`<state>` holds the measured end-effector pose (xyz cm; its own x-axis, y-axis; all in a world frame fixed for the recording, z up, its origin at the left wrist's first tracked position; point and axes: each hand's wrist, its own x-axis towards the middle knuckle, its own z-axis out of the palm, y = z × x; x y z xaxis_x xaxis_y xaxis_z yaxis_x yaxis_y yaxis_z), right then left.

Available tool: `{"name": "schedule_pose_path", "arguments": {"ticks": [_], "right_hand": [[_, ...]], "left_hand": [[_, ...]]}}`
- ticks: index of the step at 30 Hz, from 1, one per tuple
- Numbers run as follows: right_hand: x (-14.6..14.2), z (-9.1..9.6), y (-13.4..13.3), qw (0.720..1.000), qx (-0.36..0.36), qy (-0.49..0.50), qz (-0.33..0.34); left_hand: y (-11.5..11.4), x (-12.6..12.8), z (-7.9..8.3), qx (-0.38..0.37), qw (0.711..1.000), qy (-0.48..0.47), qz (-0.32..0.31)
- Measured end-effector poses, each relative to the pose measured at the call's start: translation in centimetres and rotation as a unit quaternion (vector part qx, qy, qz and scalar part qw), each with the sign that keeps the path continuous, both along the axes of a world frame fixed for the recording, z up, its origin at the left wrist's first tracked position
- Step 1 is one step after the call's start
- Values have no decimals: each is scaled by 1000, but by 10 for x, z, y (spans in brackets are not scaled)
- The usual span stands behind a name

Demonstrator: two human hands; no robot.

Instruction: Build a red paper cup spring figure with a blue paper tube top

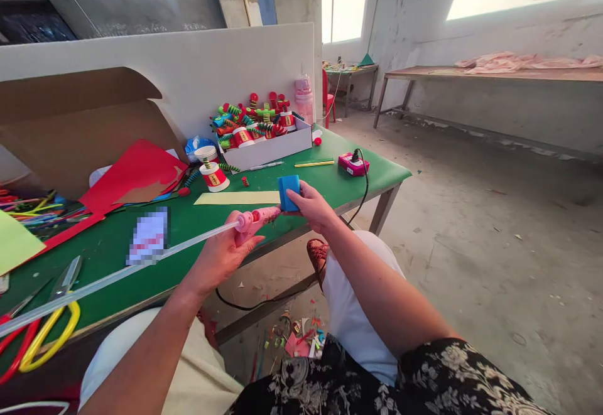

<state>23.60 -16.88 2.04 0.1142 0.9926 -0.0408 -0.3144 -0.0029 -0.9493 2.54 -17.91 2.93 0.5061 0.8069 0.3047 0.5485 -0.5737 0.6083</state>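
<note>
Glue gun (254, 220) in our left hand (220, 254), gripped with its nozzle by the low edge of the blue roll (289, 193) — perhaps so glue could reach it — we pinched that roll at centre in our right hand (315, 205). Its stick (188, 239) trailed toward 8 o'clock, clear of the roll. At 9, a cup (214, 177) wore a red label, its characters too small to read; the note (148, 236) was blurred.

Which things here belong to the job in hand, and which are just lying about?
In the job:
pink glue gun, in the left fingers
clear glue stick, in the gun's back end
blue piece, in the right fingers

Lying about, it seems:
pink bottle
floor scraps
pink cloth on the far table
</note>
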Motion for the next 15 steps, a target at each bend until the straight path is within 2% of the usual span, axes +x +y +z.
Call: {"name": "schedule_pose_path", "arguments": {"ticks": [9, 15], "right_hand": [[1, -2, 1, 1000, 9, -10, 6], [2, -4, 2, 1000, 11, -5, 9]], "left_hand": [[-2, 1, 3, 10, 1000, -3, 1], [-1, 0, 3, 30, 999, 8, -21]]}}
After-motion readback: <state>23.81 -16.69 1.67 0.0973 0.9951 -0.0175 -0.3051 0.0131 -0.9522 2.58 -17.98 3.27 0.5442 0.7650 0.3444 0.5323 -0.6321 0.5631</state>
